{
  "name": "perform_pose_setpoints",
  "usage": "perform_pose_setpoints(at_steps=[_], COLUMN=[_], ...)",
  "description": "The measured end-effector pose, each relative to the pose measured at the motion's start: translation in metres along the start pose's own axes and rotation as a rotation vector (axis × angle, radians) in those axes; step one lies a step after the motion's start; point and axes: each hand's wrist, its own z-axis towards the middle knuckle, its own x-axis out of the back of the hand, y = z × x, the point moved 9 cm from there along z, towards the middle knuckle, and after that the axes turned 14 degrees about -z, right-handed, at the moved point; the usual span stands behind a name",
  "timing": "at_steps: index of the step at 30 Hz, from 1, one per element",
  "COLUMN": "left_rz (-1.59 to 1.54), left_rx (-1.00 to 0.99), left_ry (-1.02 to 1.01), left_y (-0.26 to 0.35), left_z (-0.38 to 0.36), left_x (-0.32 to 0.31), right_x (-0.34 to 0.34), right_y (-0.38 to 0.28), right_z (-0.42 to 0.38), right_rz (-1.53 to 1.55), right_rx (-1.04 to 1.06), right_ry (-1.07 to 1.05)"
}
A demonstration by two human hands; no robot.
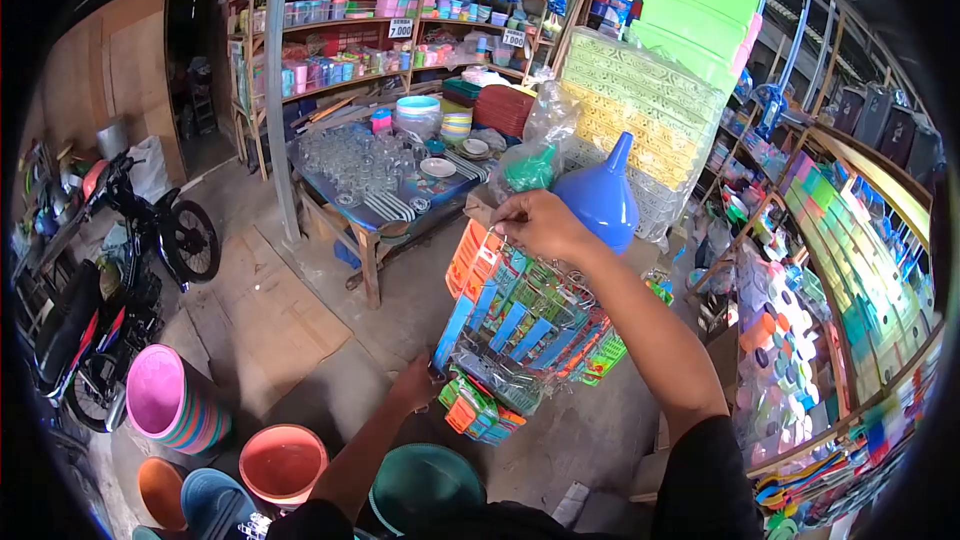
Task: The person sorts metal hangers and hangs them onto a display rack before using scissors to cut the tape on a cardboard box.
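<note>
A bundle of colourful plastic goods (510, 325) in clear wrapping, orange, blue, green and red, hangs in front of me. Its exact kind is hard to make out. My right hand (540, 225) is closed in a pinch at its top edge, beside an orange slotted piece (470, 258). Lower down, my left hand (416, 386) is in shadow, its fingers curled on the bundle's left edge by a blue strip (458, 330). Just behind my right hand stands a large blue funnel (605, 198), with a green funnel (532, 170) in clear plastic next to it.
Glassware and plates cover a table (372, 237) ahead. Stacked pink buckets (158, 390), a red tub (283, 465) and a green tub (425, 490) stand low in front. A motorbike (125, 270) is at left, a metal post (277, 90) beside the table, and crowded shelving (850, 240) at right.
</note>
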Motion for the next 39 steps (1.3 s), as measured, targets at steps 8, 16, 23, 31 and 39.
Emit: perform_pose_setpoints(at_steps=[8, 16, 23, 31, 39], left_rz=[0.143, 0.06, -0.119, -0.122, -0.122], left_rx=[-0.244, -0.364, -0.359, -0.412, -0.383], left_ry=[0.105, 0.152, 0.152, 0.11, 0.036], left_y=[0.002, -0.005, 0.006, 0.007, 0.004], left_z=[0.03, 0.051, 0.058, 0.084, 0.101], left_x=[-0.003, -0.017, -0.022, -0.029, -0.039], right_x=[0.006, 0.004, 0.008, 0.006, 0.007], right_y=[-0.014, -0.013, -0.011, -0.021, -0.025], right_z=[-0.004, -0.006, -0.008, -0.007, -0.006], right_rz=[-0.318, -0.452, -0.492, -0.63, -0.679], right_rx=[-0.067, -0.081, -0.119, -0.076, -0.064], right_ry=[0.074, 0.106, 0.168, 0.17, 0.204])
